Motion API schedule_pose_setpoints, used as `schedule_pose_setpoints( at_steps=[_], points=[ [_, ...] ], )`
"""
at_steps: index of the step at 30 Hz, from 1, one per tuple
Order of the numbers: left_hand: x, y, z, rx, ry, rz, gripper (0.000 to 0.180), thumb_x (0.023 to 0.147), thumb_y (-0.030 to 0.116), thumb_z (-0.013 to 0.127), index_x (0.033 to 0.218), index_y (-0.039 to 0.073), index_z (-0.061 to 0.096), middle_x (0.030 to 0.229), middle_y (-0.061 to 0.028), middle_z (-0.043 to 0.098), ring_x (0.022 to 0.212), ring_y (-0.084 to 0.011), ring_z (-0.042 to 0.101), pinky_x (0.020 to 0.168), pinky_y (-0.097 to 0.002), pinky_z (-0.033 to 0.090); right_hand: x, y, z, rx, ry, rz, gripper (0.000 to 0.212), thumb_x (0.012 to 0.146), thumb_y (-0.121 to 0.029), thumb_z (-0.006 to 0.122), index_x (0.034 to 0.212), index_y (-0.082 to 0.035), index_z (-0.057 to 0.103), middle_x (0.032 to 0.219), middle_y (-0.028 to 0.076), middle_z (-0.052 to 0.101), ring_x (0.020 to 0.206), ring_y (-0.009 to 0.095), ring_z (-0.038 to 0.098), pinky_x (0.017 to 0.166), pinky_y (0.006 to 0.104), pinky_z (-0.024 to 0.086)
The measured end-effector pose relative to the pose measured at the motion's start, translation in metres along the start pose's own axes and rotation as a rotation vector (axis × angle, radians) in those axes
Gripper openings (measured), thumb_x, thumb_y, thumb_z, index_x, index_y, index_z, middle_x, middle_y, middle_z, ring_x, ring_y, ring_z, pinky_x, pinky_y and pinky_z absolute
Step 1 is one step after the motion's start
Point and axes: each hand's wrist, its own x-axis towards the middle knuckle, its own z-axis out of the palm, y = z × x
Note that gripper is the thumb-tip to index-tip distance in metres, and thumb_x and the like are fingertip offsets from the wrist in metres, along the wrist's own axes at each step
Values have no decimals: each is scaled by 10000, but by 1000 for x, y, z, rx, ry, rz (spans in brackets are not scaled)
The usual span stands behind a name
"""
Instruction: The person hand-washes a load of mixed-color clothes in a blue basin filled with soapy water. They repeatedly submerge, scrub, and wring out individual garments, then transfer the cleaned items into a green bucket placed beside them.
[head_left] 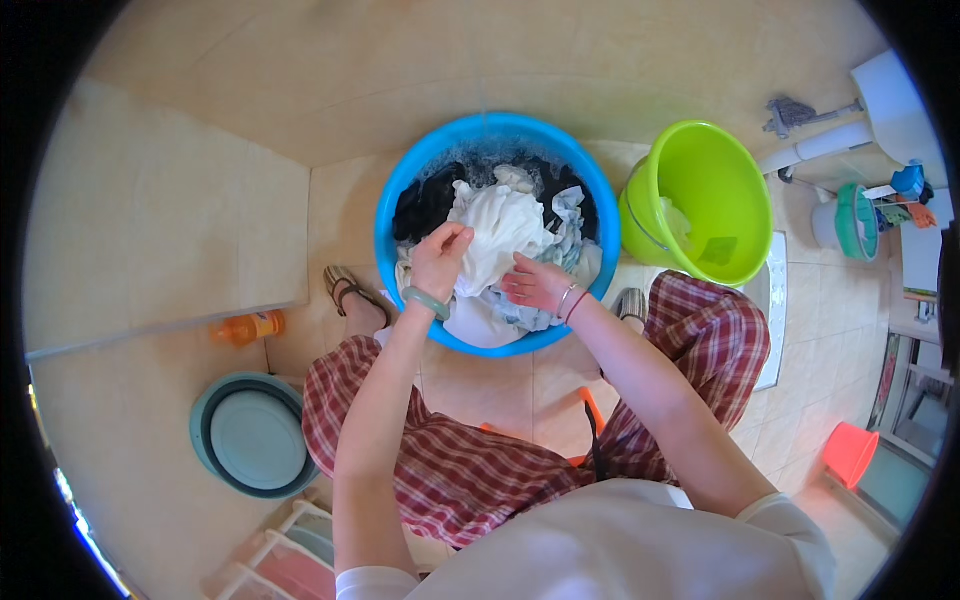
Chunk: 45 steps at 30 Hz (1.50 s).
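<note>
A wet white garment (500, 222) lies bunched on top of the laundry in a round blue basin (390, 225). My left hand (440, 262), with a pale green bangle at the wrist, pinches the garment's left side between thumb and curled fingers. On the other side, my right hand (537, 285) touches the cloth's lower right edge, its fingers stretched out and slightly apart. Dark clothes (427, 208) sit in sudsy water behind, and a light blue-grey patterned cloth (568, 225) lies at the right.
A lime-green bucket (715, 200) stands tilted right of the basin. At the left are an orange bottle (250, 327) lying down and a grey-green basin (255, 440). A small red bucket (850, 455) stands far right. Walls rise behind and left.
</note>
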Motion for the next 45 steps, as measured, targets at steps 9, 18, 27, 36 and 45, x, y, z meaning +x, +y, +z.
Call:
schedule_pose_setpoints(
  at_steps=[9,18,27,36,45],
  points=[
    [-24,30,-13,752,139,279,489,819,252,695,1241,57,546,1063,-158,617,904,-333,616,787,-415,492,-45,-27,48,-355,225,-433,117,807,-235,719,799,-152,637,760,-42,613,703,70,557,658,271,440],
    [-6,30,-2,375,8,133,230,827,198,684,995,43,663,888,-141,684,800,-248,676,722,-344,521,-117,-78,83,-76,-228,-858,37,868,-77,603,879,-86,569,942,44,619,911,168,603,852,348,492],
    [13,45,19,86,-64,-48,465,869,398,628,1062,-25,635,965,-148,680,850,-232,666,787,-310,503,-168,-94,98,-253,-461,-932,48,865,-52,575,829,-68,549,907,39,597,900,149,592,831,301,484],
    [38,-23,-59,-1167,244,-466,371,924,243,476,1204,1,504,1223,-128,569,1200,-287,502,1034,-463,395,-166,-130,22,373,-127,-1009,95,828,-180,562,876,-98,566,868,56,621,849,215,603,806,320,466],
    [21,93,-9,-803,22,-52,512,863,99,674,1339,133,489,1066,2,604,940,-102,581,798,-272,506,-101,-80,23,-1498,789,-1542,165,832,-187,626,961,-85,615,886,160,611,854,323,601,739,351,475]
  ],
)
